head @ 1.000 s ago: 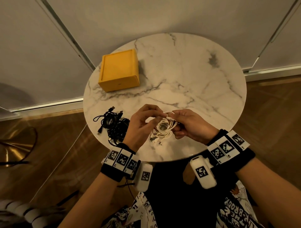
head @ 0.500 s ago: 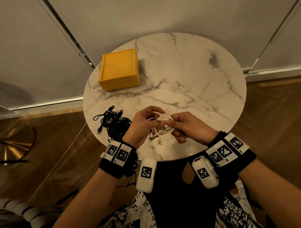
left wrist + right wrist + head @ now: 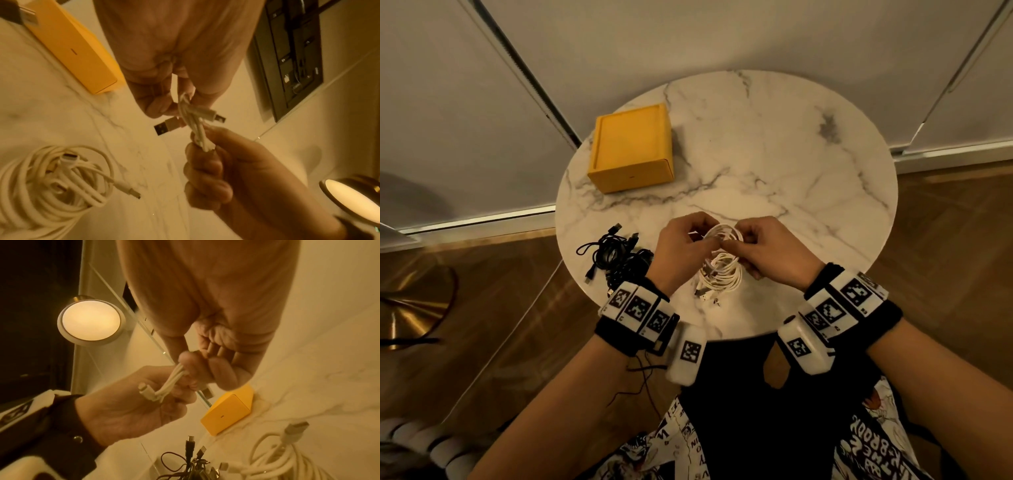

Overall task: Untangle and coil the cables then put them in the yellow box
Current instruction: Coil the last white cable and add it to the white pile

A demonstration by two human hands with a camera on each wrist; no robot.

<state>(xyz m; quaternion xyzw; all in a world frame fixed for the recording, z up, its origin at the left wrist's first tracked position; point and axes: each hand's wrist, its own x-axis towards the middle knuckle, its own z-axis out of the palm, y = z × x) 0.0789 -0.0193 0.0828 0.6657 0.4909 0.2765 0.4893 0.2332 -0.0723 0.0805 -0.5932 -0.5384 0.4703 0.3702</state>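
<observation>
A small white cable coil (image 3: 723, 235) hangs just above the marble table (image 3: 791, 164), held by both hands. My left hand (image 3: 707, 241) pinches its left side and my right hand (image 3: 730, 244) pinches its right side. In the left wrist view the strands (image 3: 192, 120) are bunched, with two plugs sticking out between the hands. A larger white cable bundle (image 3: 720, 278) lies on the table under the hands. A tangle of black cables (image 3: 616, 257) lies to the left. The yellow box (image 3: 631, 147) stands shut at the far left.
The round table's near edge (image 3: 722, 337) lies just behind my wrists, with wooden floor around it. A brass lamp base (image 3: 414, 308) stands on the floor at left. A lit round lamp (image 3: 90, 321) shows in the right wrist view.
Both hands have shifted slightly farther from me, carrying the small white coil. The coil now hangs apart from the bundle on the table, and the fingertips have drawn closer together on it.
</observation>
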